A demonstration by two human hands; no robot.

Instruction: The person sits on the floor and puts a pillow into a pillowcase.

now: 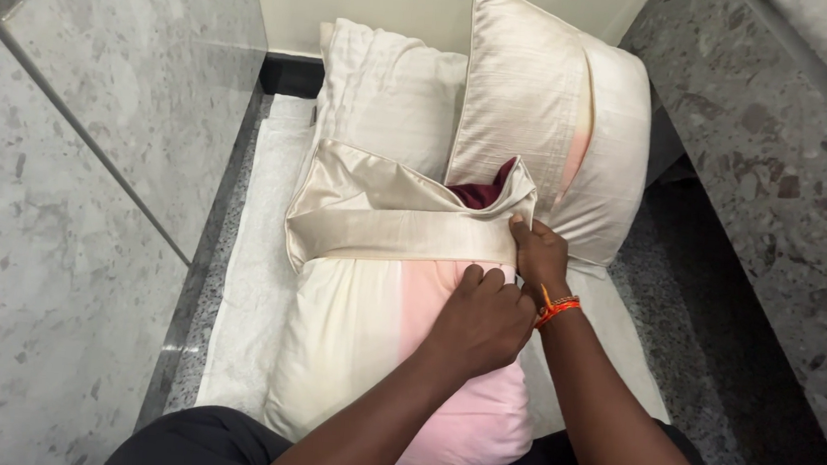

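Observation:
A white and pale pink pillow (353, 357) lies lengthwise in front of me, its near end on my lap. A shiny beige pillow cover (376, 204) is pulled over its far end, with a dark red lining (485, 191) showing at the opening. My left hand (480, 323) is curled and pressed onto the pillow right at the cover's hem. My right hand (538, 258), with an orange thread band (556, 308) at the wrist, pinches the hem's right corner.
A white pillow (391, 91) and a beige cushion (525, 93) lean on the back wall, a white pillow (617, 131) tucked behind the cushion. A white cloth (255, 279) covers the ledge. Grey stone walls stand close on the left (69, 182) and right (786, 195).

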